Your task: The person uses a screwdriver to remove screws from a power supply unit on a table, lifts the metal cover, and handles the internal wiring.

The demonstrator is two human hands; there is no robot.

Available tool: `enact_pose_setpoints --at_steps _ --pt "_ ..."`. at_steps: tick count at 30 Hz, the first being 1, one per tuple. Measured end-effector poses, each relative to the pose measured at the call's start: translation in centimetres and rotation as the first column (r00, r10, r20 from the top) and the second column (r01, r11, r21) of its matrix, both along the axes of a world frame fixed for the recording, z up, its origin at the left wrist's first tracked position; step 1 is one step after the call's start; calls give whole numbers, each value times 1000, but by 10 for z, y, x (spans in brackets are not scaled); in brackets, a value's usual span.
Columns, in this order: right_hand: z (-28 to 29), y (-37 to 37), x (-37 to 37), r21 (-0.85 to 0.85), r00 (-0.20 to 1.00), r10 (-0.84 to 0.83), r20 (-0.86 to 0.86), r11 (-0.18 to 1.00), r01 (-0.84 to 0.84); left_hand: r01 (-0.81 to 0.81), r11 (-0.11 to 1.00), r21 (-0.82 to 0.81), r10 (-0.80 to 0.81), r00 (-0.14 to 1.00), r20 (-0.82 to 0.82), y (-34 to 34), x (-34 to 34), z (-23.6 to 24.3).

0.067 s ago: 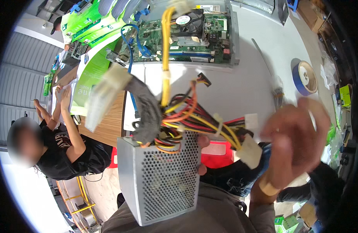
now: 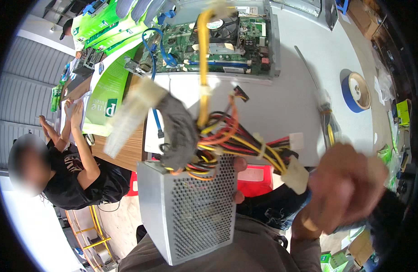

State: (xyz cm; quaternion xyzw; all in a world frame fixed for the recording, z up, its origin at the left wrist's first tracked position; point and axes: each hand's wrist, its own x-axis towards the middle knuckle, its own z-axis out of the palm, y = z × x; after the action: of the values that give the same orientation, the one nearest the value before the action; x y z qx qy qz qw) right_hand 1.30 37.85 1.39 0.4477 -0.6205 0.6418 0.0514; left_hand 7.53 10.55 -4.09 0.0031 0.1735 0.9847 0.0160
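Note:
My left hand is mostly hidden behind a silver computer power supply; its fingertips curl round the right side of the perforated case. A bundle of red, black, orange and yellow cables rises from the case. A thick grey-sleeved cable ends in a long pale connector, and yellow wires stretch upward. To the right of a white connector, my right hand is smeared by motion. Its fingers look curled, but whether anything is in them is unclear.
Beyond the cables, a green motherboard with a black fan sits in a metal chassis. A blue tape roll and a thin dark bundle lie on the white table. At left, another person handles papers.
My right hand has moved down, its fingers appearing more curled, uncovering more of the dark bundle. The power supply and its cables have shifted slightly right.

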Motion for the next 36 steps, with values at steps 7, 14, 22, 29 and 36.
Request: enact_pose_setpoints --at_steps 7,14,22,29,36 --pt "11 -76 39 166 905 -409 117 907 388 30 998 62 -30 1000 1 7 0 -15" --pt "-59 -74 72 -294 760 -200 618 838 459 76 986 145 -79 997 14 20 7 -25" --pt "-68 -81 70 -384 689 -196 698 710 591 55 978 200 -73 994 84 38 25 -37" --pt "-95 -60 52 -428 912 -203 357 832 352 48 991 -125 -36 995 91 40 28 -25" --pt "-99 -73 65 -284 436 -269 859 457 843 121 958 -259 -60 970 234 32 30 -23"
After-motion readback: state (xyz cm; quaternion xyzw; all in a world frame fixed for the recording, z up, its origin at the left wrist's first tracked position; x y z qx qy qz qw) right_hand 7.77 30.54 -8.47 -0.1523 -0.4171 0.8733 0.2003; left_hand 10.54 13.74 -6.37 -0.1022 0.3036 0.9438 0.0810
